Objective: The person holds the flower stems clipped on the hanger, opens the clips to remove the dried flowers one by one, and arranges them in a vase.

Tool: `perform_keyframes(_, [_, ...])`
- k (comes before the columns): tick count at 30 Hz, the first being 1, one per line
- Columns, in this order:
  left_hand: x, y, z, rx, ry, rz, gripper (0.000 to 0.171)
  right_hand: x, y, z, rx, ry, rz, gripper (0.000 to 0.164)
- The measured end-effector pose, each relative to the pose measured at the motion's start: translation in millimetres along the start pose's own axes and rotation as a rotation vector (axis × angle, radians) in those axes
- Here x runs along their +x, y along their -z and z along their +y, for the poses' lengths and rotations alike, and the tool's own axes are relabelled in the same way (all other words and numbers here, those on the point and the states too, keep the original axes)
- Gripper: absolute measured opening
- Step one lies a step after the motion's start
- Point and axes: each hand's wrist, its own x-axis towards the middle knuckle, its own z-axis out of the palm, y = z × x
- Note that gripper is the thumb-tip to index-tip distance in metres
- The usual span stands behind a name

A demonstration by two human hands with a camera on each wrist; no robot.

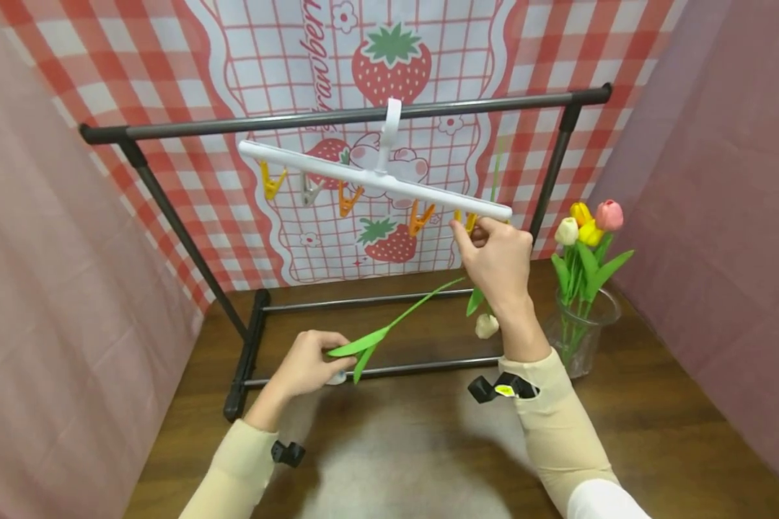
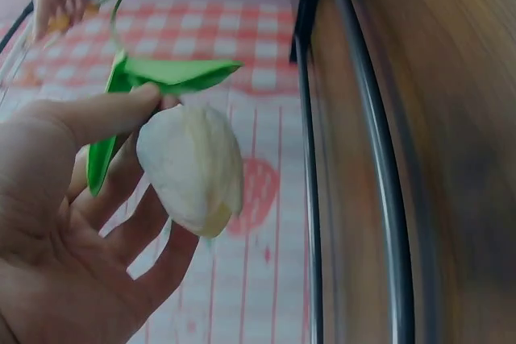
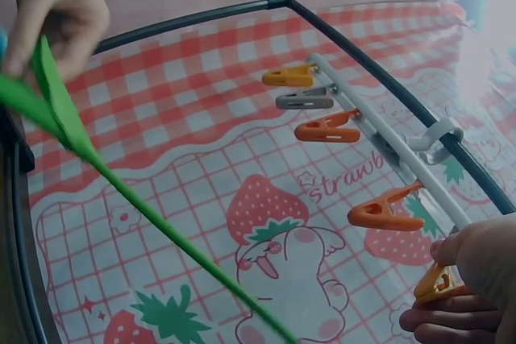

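Observation:
My left hand (image 1: pixel 308 364) pinches an artificial white tulip (image 2: pixel 192 168) just by its bloom and green leaves. Its thin green stem (image 3: pixel 181 239) slants up toward the hanger's right side. A white clip hanger (image 1: pixel 318 167) hangs from the rack's top bar, tilted down to the right. At that low end, my right hand (image 1: pixel 501 263) pinches a yellow clip (image 3: pixel 439 283) between thumb and fingers. Behind the right wrist, a second white tulip (image 1: pixel 486 326) hangs bloom down; its stem shows above the hanger, and its hold is hidden.
The dark metal rack (image 1: pixel 234 122) stands on a wooden table (image 1: pixel 389 447). Orange clips (image 1: pixel 420 218), a grey clip (image 1: pixel 310 190) and another yellow clip (image 1: pixel 271 182) hang along the hanger. A clear vase (image 1: pixel 584 357) with several tulips stands at the right. A strawberry-print cloth (image 1: pixel 188 65) covers the back.

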Motion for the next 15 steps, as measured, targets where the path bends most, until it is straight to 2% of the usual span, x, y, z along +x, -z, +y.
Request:
perform_keyframes(3, [-21.1,15.6,-10.1,0.016,0.036,-0.052,0.005,-1,-1,1,0.0,0.0,-0.019,0.039])
perform_keyframes(6, [-32.2,26.4,-14.0,0.016,0.04,-0.101,0.005,-1,-1,2,-0.003,-0.003,-0.025,0.039])
perform_keyframes(10, [-37.2,36.9,-13.6,0.033,0.024,-0.132,0.004,0,-1,4,-0.015,-0.002,-0.062,0.038])
perform_keyframes(15, [-37.8,45.1,-7.3,0.124,-0.023,-0.13,0.008,-6,1,-2,-0.017,0.046,-0.178,0.032])
